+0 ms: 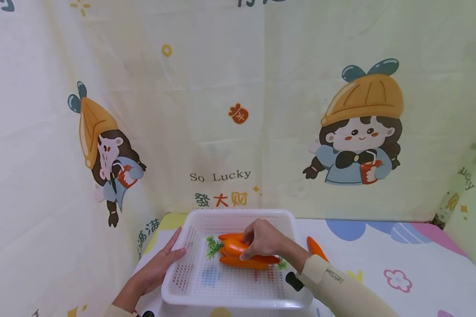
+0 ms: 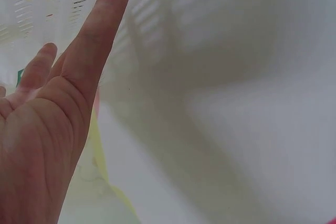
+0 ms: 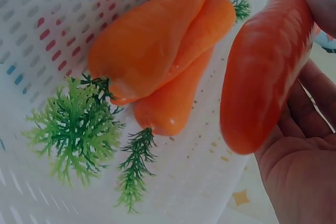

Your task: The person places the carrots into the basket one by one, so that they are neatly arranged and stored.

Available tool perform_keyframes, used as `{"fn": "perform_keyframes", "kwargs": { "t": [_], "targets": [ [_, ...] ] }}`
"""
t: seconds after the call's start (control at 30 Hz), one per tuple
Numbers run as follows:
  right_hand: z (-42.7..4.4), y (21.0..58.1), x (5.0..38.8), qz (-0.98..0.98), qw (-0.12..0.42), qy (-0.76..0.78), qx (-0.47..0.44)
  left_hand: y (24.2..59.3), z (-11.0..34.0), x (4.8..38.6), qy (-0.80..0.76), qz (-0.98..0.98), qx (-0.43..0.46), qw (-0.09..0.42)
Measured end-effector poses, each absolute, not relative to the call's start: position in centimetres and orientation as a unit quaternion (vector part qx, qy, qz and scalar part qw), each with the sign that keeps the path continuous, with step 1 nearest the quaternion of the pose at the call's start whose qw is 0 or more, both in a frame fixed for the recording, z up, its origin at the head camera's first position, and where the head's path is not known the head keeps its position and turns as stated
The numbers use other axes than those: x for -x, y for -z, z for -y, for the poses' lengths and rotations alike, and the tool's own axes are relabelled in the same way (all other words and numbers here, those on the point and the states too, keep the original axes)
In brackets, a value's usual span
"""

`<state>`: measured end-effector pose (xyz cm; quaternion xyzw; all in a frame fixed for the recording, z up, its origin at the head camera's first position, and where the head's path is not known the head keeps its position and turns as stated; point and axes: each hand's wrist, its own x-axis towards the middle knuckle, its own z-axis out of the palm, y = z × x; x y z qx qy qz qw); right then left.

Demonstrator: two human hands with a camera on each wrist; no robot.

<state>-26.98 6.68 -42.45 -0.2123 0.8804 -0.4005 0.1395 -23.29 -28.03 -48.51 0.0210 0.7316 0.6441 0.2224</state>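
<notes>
A white perforated plastic basket [image 1: 238, 300] stands on the table. My right hand [image 1: 263, 240] is over its middle and pinches a carrot [image 3: 260, 72] between thumb and fingers. Under and beside it in the basket lie several more orange carrots [image 3: 152, 40] with green leafy tops [image 3: 76, 129]. The held carrot hides part of them in the head view. My left hand [image 1: 162, 266] rests against the basket's left side, thumb near the rim. In the left wrist view, the left hand's fingers [image 2: 97, 35] look straight along the outer wall.
Another carrot [image 1: 316, 248] lies on the table just right of the basket, partly hidden by my right forearm. The table's patterned white cloth [image 1: 365, 259] reaches to a printed curtain [image 1: 277, 145] behind and at both sides.
</notes>
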Motion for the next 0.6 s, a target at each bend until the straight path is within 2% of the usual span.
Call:
{"fn": "perform_keyframes", "kwargs": {
  "t": [0.33,0.6],
  "targets": [
    [-6.1,43.3,27.0,-0.881,0.133,0.391,0.229,48.7,28.0,23.4,-0.644,-0.732,-0.026,0.223],
    [-5.5,44.0,27.1,-0.895,0.138,0.370,0.209,48.6,28.0,23.4,-0.643,-0.733,-0.027,0.220]
  ]
}}
